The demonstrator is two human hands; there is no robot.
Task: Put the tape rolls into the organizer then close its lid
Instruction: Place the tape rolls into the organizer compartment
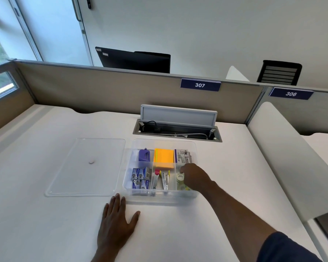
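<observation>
A clear plastic organizer (194, 148) stands open on the white desk, split into compartments. Its clear lid (74, 176) lies flat on the desk to its left. My right hand (195, 176) reaches into the front right compartment, fingers closed around a clear tape roll (179, 176). Another tape roll (182, 187) lies just in front of it in the same compartment, partly hidden by my wrist. My left hand (117, 222) rests flat on the desk in front of the organizer's left corner, fingers spread, holding nothing.
Other compartments hold a purple sharpener (144, 155), orange sticky notes (163, 158), staple boxes (140, 178), staplers (161, 179) and a printed packet (183, 156). An open cable hatch (177, 127) lies behind the organizer. Partition panels border the desk at the back and right.
</observation>
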